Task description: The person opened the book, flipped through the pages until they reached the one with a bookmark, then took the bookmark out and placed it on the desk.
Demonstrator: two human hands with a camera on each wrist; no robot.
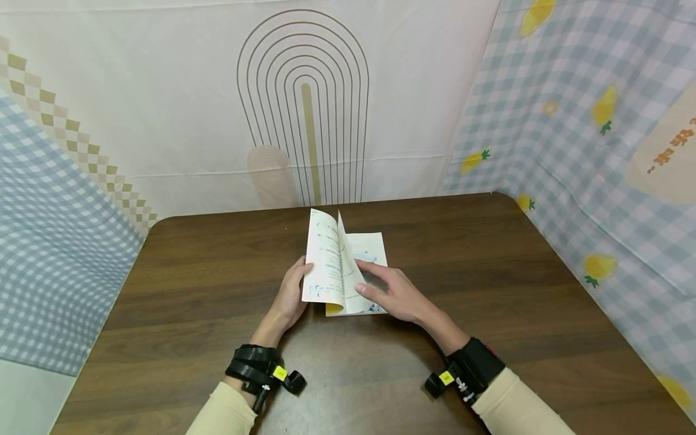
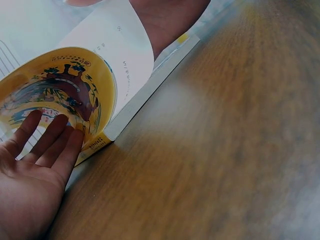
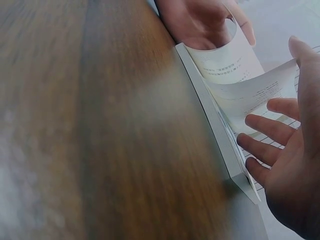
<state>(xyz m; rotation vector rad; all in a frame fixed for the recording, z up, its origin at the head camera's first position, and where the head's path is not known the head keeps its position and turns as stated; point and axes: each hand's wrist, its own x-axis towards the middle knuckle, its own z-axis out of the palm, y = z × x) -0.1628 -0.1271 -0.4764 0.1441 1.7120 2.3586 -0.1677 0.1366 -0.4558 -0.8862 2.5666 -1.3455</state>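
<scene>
An open paperback book [image 1: 326, 254] with printed pages and a yellow cover [image 2: 102, 75] lies on the table. My left hand [image 1: 290, 296] grips its left side, thumb on the printed page and fingers against the cover behind. Those fingers [image 2: 60, 145] lie nearly straight on the cover in the left wrist view. One loose page [image 3: 255, 95] curves up from the middle of the book. Beside it my right hand [image 1: 399, 293] has its thumb and fingers apart, with fingertips at the page's right edge. Whether they pinch the page is hard to tell.
The brown wooden table [image 1: 217, 260] surrounds the book. A white cloth [image 1: 179, 109] with arch lines hangs behind it, and blue checked cloths [image 1: 560, 151] hang at both sides. Each wrist wears a black strap [image 1: 255, 365] with a small camera.
</scene>
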